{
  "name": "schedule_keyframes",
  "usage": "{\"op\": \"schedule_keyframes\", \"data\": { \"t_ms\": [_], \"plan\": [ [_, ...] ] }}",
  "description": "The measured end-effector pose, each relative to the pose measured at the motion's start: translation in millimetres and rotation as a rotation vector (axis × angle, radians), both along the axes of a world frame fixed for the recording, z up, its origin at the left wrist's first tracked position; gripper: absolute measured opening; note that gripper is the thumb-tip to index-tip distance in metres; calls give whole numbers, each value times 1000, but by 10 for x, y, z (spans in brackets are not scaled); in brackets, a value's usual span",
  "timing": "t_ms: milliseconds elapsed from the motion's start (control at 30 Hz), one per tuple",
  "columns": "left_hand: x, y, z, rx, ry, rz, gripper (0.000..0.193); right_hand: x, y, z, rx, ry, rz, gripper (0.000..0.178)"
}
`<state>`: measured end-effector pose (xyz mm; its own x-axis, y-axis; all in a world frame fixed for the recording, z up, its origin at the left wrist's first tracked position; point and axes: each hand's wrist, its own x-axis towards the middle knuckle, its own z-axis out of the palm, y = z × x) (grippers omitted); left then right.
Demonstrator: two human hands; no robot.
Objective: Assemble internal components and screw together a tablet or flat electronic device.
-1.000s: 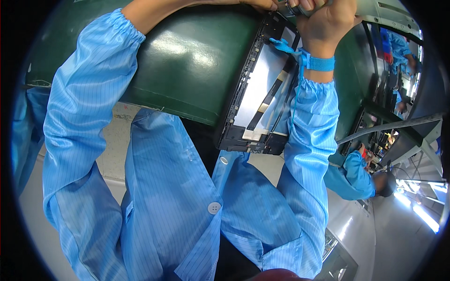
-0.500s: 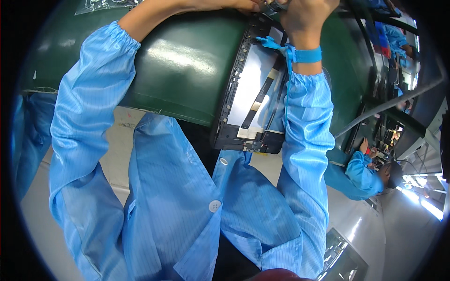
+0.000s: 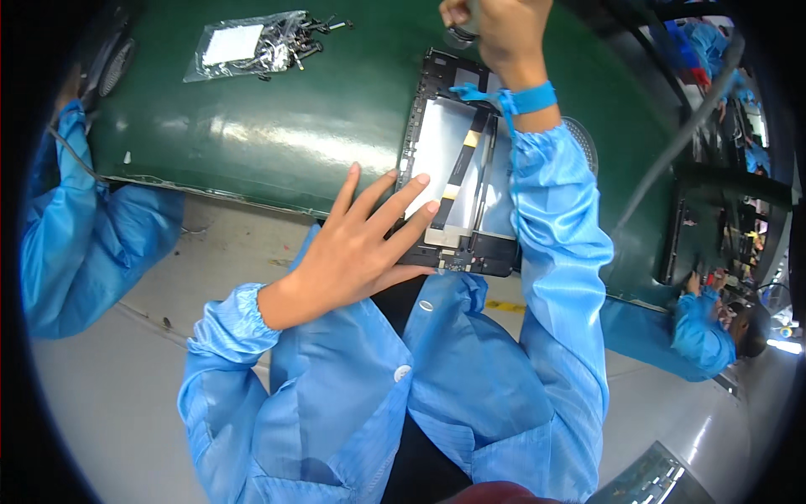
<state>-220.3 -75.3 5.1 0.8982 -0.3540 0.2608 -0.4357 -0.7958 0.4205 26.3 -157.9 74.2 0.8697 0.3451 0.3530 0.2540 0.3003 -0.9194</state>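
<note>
An opened tablet (image 3: 472, 176) lies at the near edge of the green table (image 3: 277, 134). The left hand (image 3: 346, 250), grip spread wide, reaches over its left side; the right hand (image 3: 510, 35) curls its grip around a half-hidden dark object (image 3: 461, 37).

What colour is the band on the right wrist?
The band is bright blue, best seen in the head view.

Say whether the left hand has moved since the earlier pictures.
Yes: the left hand came closer, to the near edge of the green table.
</note>
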Motion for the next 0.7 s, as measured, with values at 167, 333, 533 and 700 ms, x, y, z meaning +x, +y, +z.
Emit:
{"op": "schedule_keyframes", "data": {
  "t_ms": [167,333,533,700],
  "plan": [
    [469,347,-119,-116,-87,15,77,-22,-147,163,73,66,-8,12],
    [1472,669,-245,17,-296,47,51,138,-455,28,20,-50,-188,14],
    [2870,793,-472,32,-481,44,40,444,-1292,-220,137,-70,-251,17],
    [3679,966,-520,14,-511,-5,34,435,-1705,-309,121,-20,-316,22]
  ]
}}
